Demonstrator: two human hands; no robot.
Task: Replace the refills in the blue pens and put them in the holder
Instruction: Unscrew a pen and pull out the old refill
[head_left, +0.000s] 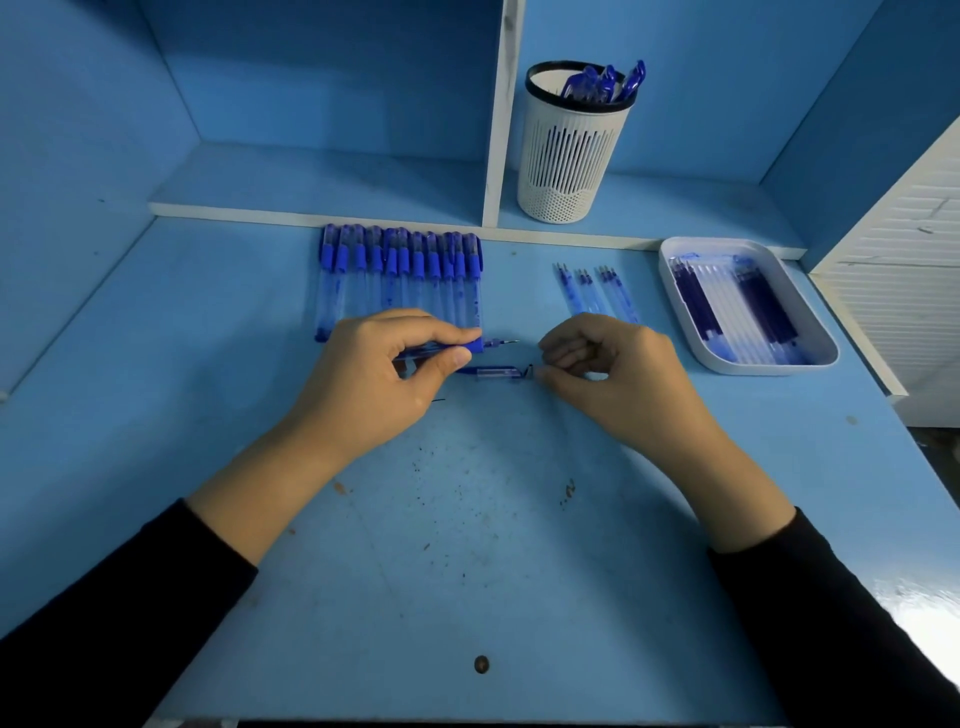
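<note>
Blue desk (467, 545) fills most of the frame, pretty scuffed and ink-speckled in the middle. The white holder (569, 156) sits on the shelf at upper centre-right with a few blue pens (602, 83) already standing in it. There's a white tray (769, 370) at the right edge of the desk, with refills (737, 312) lying side by side in it. A row of pens (400, 270) lies flat at upper centre, packed together right up against the shelf edge.

The left hand (379, 379) is mid-frame, just below that row. Its thumb and curled fingers grip a pen (470, 346) by the blue grip end, with the tip sticking out to the right. The right hand (623, 374) is just right of it, with the fingers curled in and the thumb and forefinger tips right at the end of a clear piece (493, 372) lying on the desk. I honestly can't tell if it's actually pinching it or just touching.

A few loose refills (597, 291) lie between the pen row and the tray, just above the right hand.
</note>
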